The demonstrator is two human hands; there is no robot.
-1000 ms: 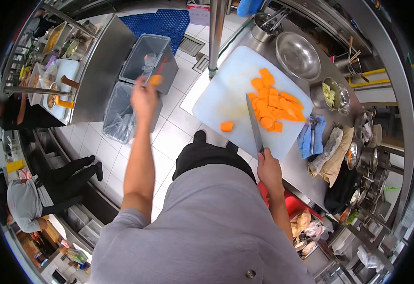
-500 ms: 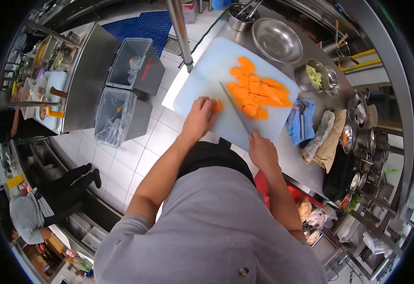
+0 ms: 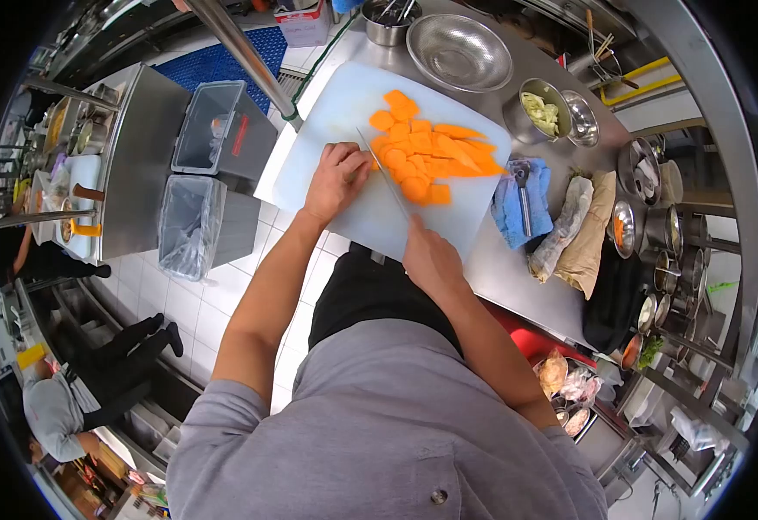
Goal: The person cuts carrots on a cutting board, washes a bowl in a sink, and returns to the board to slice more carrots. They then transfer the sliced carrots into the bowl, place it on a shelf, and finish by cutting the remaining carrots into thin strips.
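A white cutting board (image 3: 353,212) lies on the steel counter in front of me, with a pile of cut orange carrot pieces (image 3: 422,152) on its middle and right. My left hand (image 3: 340,178) rests on the board's left side with curled fingers, pressed on a carrot piece that is mostly hidden beneath them. My right hand (image 3: 434,256) is closed round the handle of a knife (image 3: 386,178). The blade points up and left, and lies between my left fingertips and the pile, close beside those fingertips.
Right of the board are a blue cloth (image 3: 509,217) with a peeler-like tool, brown paper (image 3: 589,234) and a pot of pale green vegetable (image 3: 531,113). A colander (image 3: 459,54) stands behind. Two grey bins (image 3: 223,130) are at left; a co-worker (image 3: 54,403) is at lower left.
The view has shifted, so board and counter appear further left. The knife blade has come closer to my left hand, and the carrot piece there is now mostly covered.
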